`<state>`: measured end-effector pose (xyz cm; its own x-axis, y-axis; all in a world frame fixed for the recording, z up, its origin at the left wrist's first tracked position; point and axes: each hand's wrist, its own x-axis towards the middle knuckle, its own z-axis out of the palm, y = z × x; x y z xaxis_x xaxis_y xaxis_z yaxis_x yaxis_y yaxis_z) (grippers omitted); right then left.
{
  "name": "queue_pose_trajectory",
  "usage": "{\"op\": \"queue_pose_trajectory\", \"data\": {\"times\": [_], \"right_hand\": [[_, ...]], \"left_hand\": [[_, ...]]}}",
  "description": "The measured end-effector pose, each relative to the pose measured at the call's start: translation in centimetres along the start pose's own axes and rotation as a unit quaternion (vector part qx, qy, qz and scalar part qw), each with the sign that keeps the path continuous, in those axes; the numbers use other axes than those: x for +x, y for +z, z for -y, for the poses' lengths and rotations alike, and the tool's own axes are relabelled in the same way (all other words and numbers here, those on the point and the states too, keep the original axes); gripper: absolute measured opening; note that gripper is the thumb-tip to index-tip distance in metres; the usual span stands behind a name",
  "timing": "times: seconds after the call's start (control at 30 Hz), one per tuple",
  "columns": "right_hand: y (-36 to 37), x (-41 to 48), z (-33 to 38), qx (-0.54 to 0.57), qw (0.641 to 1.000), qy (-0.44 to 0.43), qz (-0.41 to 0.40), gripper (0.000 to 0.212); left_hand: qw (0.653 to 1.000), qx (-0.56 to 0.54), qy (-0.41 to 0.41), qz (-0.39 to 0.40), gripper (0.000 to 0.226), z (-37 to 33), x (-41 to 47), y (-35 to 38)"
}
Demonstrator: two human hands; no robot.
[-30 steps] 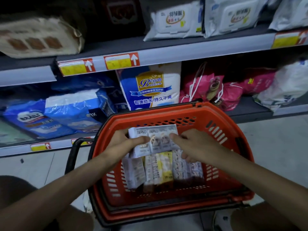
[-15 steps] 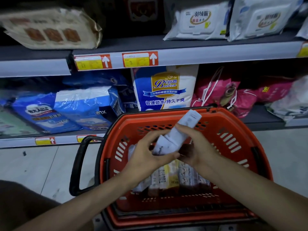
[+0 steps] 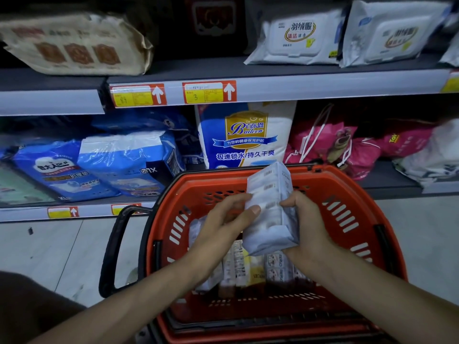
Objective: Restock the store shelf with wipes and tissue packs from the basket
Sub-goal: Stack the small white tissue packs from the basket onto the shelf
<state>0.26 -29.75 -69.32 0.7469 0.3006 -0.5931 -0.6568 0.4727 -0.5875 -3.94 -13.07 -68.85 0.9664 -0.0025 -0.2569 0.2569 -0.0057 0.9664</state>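
A white tissue pack (image 3: 270,209) stands on end above the red basket (image 3: 347,219), its back side with barcodes facing me. My left hand (image 3: 223,224) grips its left edge with thumb on the front. My right hand (image 3: 308,227) holds its lower right side from behind. Several more tissue packs (image 3: 250,269) stand upright in the basket's bottom. On the upper shelf (image 3: 273,83) lie white wipes packs (image 3: 295,38) at the right and a beige pack (image 3: 74,43) at the left, with a dark gap between them.
The lower shelf holds blue diaper packs (image 3: 124,165), a white-and-blue Baileen pack (image 3: 246,137) and pink bags (image 3: 330,145). Price tags (image 3: 208,91) sit on the upper shelf's rail. The basket's black handle (image 3: 116,247) sticks out left over the pale floor.
Both hands lifted the tissue pack out of the basket and turned it from flat to upright. The view moved closer to the shelf.
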Motion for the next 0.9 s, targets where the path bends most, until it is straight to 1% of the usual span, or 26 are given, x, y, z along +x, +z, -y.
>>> {"op": "queue_pose_trajectory", "data": {"times": [0.1,0.17,0.27,0.33,0.37,0.4,0.47,0.57,0.67,0.77,0.83,0.9], "right_hand": [[0.1,0.1,0.1,0.004,1.000,-0.016,0.008,0.050],[0.1,0.0,0.3,0.005,1.000,-0.023,0.016,0.047],[0.3,-0.1,0.5,-0.027,0.999,-0.039,0.014,0.050],[0.7,-0.2,0.5,-0.077,0.994,-0.071,0.005,0.062],[0.9,-0.4,0.6,-0.120,0.987,-0.108,0.003,0.061],[1.2,-0.7,0.6,-0.172,0.973,-0.151,0.005,0.054],[1.7,-1.5,0.6,-0.247,0.945,-0.212,0.023,0.047],[1.9,-2.5,0.4,-0.288,0.921,-0.252,0.069,0.044],[2.2,-3.5,0.2,-0.324,0.898,-0.282,0.099,0.048],[2.5,-4.3,0.6,-0.343,0.875,-0.326,0.102,0.052],[2.7,-4.7,0.8,-0.371,0.857,-0.341,0.104,0.053],[3.1,-5.3,1.0,-0.394,0.846,-0.342,0.111,0.053]], "left_hand": [[1.000,-0.009,0.010,-0.011,0.030,-0.4,0.1,-0.3],[1.000,-0.005,0.024,-0.016,0.034,-0.6,0.1,-0.5],[0.999,0.009,0.032,-0.020,0.031,-0.9,0.1,-0.8],[1.000,0.012,0.028,-0.010,0.034,-1.3,0.1,-0.9],[1.000,0.002,0.017,-0.002,0.038,-1.4,0.1,-0.9],[1.000,-0.011,0.003,0.004,0.041,-1.6,0.1,-0.9],[0.998,-0.052,-0.022,0.007,0.042,-1.9,0.2,-0.8],[0.986,-0.150,-0.075,0.002,0.037,-2.5,0.4,-1.2],[0.966,-0.225,-0.128,0.009,0.043,-3.0,0.3,-2.3],[0.957,-0.259,-0.131,0.019,0.033,-3.5,0.0,-2.8],[0.958,-0.261,-0.116,0.012,0.037,-3.9,0.0,-3.1],[0.959,-0.264,-0.102,0.010,0.034,-4.1,0.1,-3.5]]}}
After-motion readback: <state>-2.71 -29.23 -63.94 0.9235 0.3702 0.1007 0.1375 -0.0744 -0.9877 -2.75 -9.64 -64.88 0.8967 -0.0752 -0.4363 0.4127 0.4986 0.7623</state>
